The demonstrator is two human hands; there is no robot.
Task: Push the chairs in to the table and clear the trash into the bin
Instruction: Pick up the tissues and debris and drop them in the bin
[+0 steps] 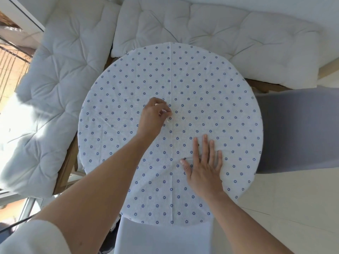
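Observation:
A round table (220, 85) with a white cloth dotted with small blue flowers fills the middle. My left hand (154, 116) hovers near its centre, fingertips pinched on a small white scrap (167, 120) of trash. My right hand (205, 165) lies flat, fingers spread, on the cloth toward the near right. A grey chair (297, 129) stands at the table's right side, its seat against the edge. A white chair (165, 237) sits at the near edge, partly under the table.
A cushioned corner bench with tufted white cushions (60, 85) wraps the far and left sides. A pale floor (293, 208) shows at the right. A window frame and railing are at the far left. No bin is in view.

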